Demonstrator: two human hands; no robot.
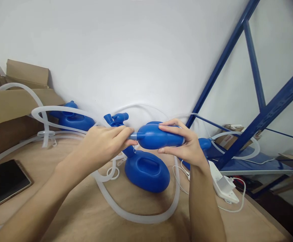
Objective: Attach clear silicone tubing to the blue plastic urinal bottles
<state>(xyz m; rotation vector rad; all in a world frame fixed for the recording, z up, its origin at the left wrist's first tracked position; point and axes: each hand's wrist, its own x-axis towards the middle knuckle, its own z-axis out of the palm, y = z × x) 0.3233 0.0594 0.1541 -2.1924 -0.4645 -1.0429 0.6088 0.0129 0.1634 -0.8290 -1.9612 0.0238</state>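
My right hand [186, 144] is closed around the right end of a smooth blue plastic cup-shaped piece [151, 136], held sideways above the table. At its left, narrow end, a clear tube [133, 135] meets it, pinched in the fingers of my left hand [108, 139]. How deep the tube sits in the blue piece I cannot tell. Just below lies a blue plastic bottle with a handle recess [146, 171], its neck pointing up and left. White flexible tubing [146, 219] loops round it on the table. Behind my left hand is a blue forked fitting [118, 118].
At the left stand an open cardboard box [17, 104] and another blue bottle [76, 121]. A dark-screened tablet or phone [5, 183] lies near the left edge. On the right are a white power strip [223, 186] with cables and a blue metal rack [255, 67]; a wall rises behind.
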